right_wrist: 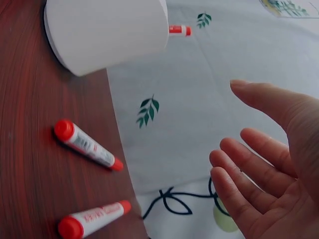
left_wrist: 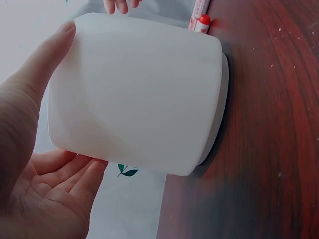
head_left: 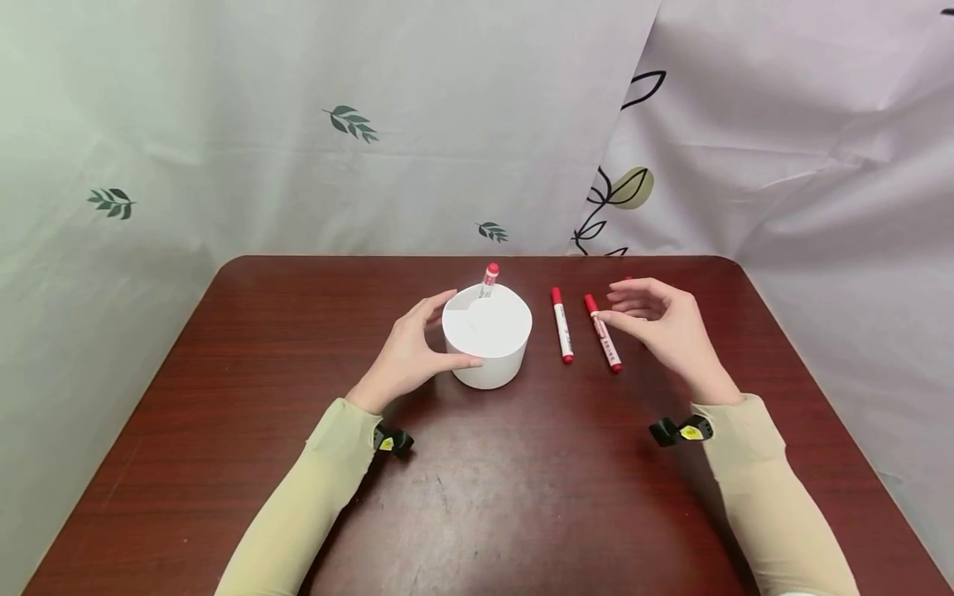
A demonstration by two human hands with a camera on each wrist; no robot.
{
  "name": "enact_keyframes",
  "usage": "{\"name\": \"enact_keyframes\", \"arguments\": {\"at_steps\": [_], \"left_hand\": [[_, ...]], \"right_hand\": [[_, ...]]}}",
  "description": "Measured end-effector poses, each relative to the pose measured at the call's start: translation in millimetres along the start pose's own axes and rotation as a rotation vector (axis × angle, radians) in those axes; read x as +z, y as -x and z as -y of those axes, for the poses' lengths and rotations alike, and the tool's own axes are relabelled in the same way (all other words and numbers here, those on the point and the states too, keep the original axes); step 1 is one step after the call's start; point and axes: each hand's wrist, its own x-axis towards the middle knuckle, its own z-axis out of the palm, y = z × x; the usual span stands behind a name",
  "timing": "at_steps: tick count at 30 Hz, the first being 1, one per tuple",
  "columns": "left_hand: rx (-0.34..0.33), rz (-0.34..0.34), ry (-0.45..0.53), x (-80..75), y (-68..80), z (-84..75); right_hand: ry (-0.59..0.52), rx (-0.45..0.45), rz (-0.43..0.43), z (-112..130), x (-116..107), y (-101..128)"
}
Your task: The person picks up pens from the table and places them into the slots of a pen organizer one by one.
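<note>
A white round container stands on the table, with one red-capped marker leaning inside it and showing above the rim. My left hand holds the container from the left, thumb across the near side and fingers round the far side. Two red-and-white markers lie to the right of the container: a nearer one and another marker beside it. Over the latter hovers my right hand, fingers loosely bent, nothing between them in the right wrist view. A red tip peeks out behind the right fingers.
The dark red wooden table has rounded far corners. White cloth printed with leaves hangs behind it and along both sides. Each wrist wears a black strap with a small camera.
</note>
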Motion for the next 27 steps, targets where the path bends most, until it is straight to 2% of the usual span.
{"name": "enact_keyframes", "arguments": {"at_steps": [7, 13, 18, 27], "left_hand": [[0.009, -0.011, 0.023, 1.3, 0.3, 0.2], [-0.005, -0.013, 0.039, 1.0, 0.5, 0.8], [-0.004, -0.014, 0.036, 1.2, 0.6, 3.1], [0.004, -0.010, 0.033, 0.6, -0.7, 2.0]], "right_hand": [[0.015, 0.014, -0.055, -8.9, -15.8, 1.4], [0.056, 0.061, -0.100, -21.3, -30.0, 0.9], [0.146, 0.102, -0.107, -35.3, -36.2, 0.8], [0.330, 0.161, -0.057, -68.9, -41.7, -2.4]]}}
